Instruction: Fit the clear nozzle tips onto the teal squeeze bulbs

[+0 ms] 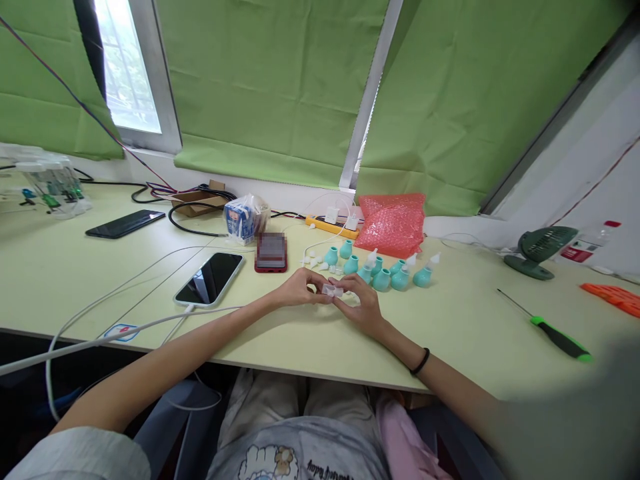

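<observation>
Over the table's middle, my left hand (304,288) and my right hand (361,303) come together around a small clear plastic piece (332,291). Both hands pinch it, one at each end; its exact kind is too small to make out. Just beyond my hands stand several teal rubber bulbs (381,280). Clear pointed nozzles (412,259) sit on some of them, such as the teal bulb at the right end (423,277). Small white and clear parts (315,261) lie loose to the left of the bulbs.
Left of my hands lie a plugged-in phone (210,279), a red-cased device (271,253) and a dark phone (125,224). Behind are a yellow power strip (332,227) and red bubble wrap (391,225). A screwdriver (560,337) and green fan (540,250) are at right. White cables cross the left side.
</observation>
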Motion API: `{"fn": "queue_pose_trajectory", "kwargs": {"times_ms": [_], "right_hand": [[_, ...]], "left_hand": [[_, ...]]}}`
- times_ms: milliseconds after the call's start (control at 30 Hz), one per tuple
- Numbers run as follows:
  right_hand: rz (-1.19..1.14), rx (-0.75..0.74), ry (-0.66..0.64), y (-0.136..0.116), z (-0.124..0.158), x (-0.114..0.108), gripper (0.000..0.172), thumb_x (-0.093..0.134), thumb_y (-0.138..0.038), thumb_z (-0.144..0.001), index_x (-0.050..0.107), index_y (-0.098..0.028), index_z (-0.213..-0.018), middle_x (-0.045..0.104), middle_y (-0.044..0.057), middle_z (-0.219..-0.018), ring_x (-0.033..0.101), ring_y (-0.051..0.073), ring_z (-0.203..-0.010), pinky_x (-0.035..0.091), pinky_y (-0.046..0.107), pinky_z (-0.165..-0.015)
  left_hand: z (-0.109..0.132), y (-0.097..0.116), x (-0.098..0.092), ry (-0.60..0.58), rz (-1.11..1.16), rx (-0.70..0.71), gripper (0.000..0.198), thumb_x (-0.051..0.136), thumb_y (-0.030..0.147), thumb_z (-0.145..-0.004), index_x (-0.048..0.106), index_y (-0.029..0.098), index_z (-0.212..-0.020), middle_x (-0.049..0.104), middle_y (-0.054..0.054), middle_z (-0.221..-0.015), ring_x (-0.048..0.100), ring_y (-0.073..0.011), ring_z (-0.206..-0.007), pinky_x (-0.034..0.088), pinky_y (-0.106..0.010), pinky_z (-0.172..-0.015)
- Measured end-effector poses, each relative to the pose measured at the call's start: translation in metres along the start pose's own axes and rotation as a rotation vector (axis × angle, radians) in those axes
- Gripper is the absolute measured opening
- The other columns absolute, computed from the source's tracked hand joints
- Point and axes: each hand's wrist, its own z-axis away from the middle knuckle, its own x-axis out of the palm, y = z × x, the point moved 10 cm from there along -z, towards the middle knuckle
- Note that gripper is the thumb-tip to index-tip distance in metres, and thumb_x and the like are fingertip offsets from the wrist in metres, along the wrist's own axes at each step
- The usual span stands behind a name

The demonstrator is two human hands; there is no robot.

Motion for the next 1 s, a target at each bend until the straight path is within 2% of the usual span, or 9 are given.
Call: {"fn": "queue_pose_trajectory", "kwargs": {"times_ms": [167, 333, 500, 600, 667, 733, 867, 933, 1000], "right_hand": [[0.009, 0.003, -0.019, -0.005, 0.000, 0.002, 0.026, 0.060, -0.019, -0.069, 0.057, -0.022, -0.094, 0.057, 0.005, -0.082, 0.054, 0.017, -0.077, 0.047, 0.030, -0.060], [0.015, 0.021, -0.023, -0.005, -0.001, 0.004, 0.024, 0.058, -0.020, -0.072, 0.056, -0.021, -0.095, 0.059, 0.005, -0.082, 0.053, 0.015, -0.072, 0.047, 0.027, -0.055], [0.030, 0.006, -0.027, -0.008, -0.001, 0.003, 0.024, 0.059, -0.020, -0.071, 0.056, -0.022, -0.095, 0.060, 0.004, -0.081, 0.053, 0.016, -0.072, 0.047, 0.031, -0.062], [0.050, -0.013, -0.023, -0.013, -0.004, -0.003, 0.032, 0.061, -0.021, -0.068, 0.054, -0.021, -0.098, 0.060, 0.005, -0.085, 0.052, 0.018, -0.077, 0.047, 0.032, -0.063], [0.084, -0.023, 0.005, -0.015, -0.009, -0.016, 0.037, 0.061, -0.022, -0.066, 0.051, -0.020, -0.102, 0.059, 0.007, -0.091, 0.051, 0.019, -0.081, 0.047, 0.033, -0.063], [0.162, -0.019, 0.106, -0.012, -0.015, -0.039, 0.036, 0.060, -0.023, -0.065, 0.051, -0.018, -0.100, 0.058, 0.008, -0.093, 0.052, 0.019, -0.079, 0.046, 0.032, -0.063], [0.488, 0.109, 0.378, 0.010, -0.020, -0.099, 0.011, 0.052, -0.024, -0.068, 0.054, -0.017, -0.076, 0.055, 0.003, -0.069, 0.048, 0.014, -0.058, 0.043, 0.028, -0.057], [0.590, 0.210, 0.408, 0.027, -0.022, -0.119, 0.012, 0.046, -0.023, -0.070, 0.055, -0.016, -0.074, 0.051, 0.001, -0.060, 0.045, 0.013, -0.052, 0.040, 0.026, -0.054], [0.724, 0.409, 0.302, 0.052, -0.022, -0.127, 0.018, 0.043, -0.024, -0.071, 0.056, -0.016, -0.080, 0.050, 0.000, -0.057, 0.047, 0.014, -0.053, 0.039, 0.026, -0.054]], "left_hand": [[0.000, -0.002, -0.003, 0.016, -0.006, -0.024, 0.023, 0.062, 0.028, -0.062, 0.066, 0.008, -0.072, 0.059, -0.002, -0.062, 0.048, -0.0093, -0.054, 0.038, -0.017, -0.050], [0.000, -0.006, -0.003, 0.015, -0.007, -0.045, 0.026, 0.060, 0.032, -0.065, 0.065, 0.007, -0.068, 0.058, -0.003, -0.058, 0.047, -0.0079, -0.048, 0.038, -0.016, -0.044], [0.000, -0.005, 0.000, -0.008, 0.013, -0.058, 0.029, 0.059, 0.035, -0.067, 0.066, 0.007, -0.072, 0.061, -0.004, -0.062, 0.048, -0.0077, -0.048, 0.039, -0.016, -0.045], [-0.001, -0.005, -0.002, -0.001, 0.035, -0.073, 0.028, 0.059, 0.034, -0.066, 0.066, 0.007, -0.072, 0.061, -0.005, -0.063, 0.049, -0.0076, -0.047, 0.040, -0.016, -0.045], [-0.001, -0.006, -0.005, 0.017, 0.057, -0.087, 0.027, 0.060, 0.032, -0.066, 0.066, 0.007, -0.073, 0.061, -0.005, -0.063, 0.050, -0.0082, -0.047, 0.042, -0.017, -0.046], [-0.002, -0.008, -0.008, 0.042, 0.076, -0.101, 0.026, 0.059, 0.030, -0.066, 0.066, 0.006, -0.074, 0.061, -0.005, -0.061, 0.051, -0.0086, -0.047, 0.043, -0.018, -0.047], [-0.003, -0.012, -0.011, 0.065, 0.106, -0.120, 0.022, 0.060, 0.026, -0.064, 0.066, 0.006, -0.072, 0.061, -0.005, -0.060, 0.053, -0.0102, -0.049, 0.045, -0.019, -0.048], [-0.003, -0.013, -0.009, 0.054, 0.110, -0.131, 0.020, 0.060, 0.025, -0.064, 0.066, 0.007, -0.069, 0.061, -0.005, -0.060, 0.054, -0.0106, -0.050, 0.046, -0.020, -0.048], [-0.003, -0.014, -0.009, 0.048, 0.103, -0.143, 0.019, 0.060, 0.024, -0.063, 0.066, 0.007, -0.067, 0.061, -0.004, -0.058, 0.054, -0.0102, -0.048, 0.045, -0.019, -0.047]]}}
